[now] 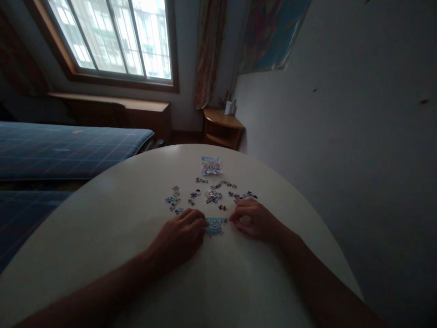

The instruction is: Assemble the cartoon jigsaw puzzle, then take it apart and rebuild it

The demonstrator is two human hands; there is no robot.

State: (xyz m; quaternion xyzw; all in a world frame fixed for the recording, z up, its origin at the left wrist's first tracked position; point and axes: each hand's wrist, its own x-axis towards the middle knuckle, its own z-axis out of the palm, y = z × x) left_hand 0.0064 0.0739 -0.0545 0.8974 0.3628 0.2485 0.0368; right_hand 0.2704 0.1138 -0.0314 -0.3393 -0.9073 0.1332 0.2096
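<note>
Left hand [179,237] touching joined pieces [215,225], loose pieces [212,196] beyond

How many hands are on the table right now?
2. The left hand touches the left end of the joined blue puzzle section on the table; the right hand rests just right of it. No other hands show.

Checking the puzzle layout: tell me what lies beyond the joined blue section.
Loose pieces lie scattered on the table, with a picture card farther back. The left hand covers the left edge of the joined blue section, hiding that part.
</note>
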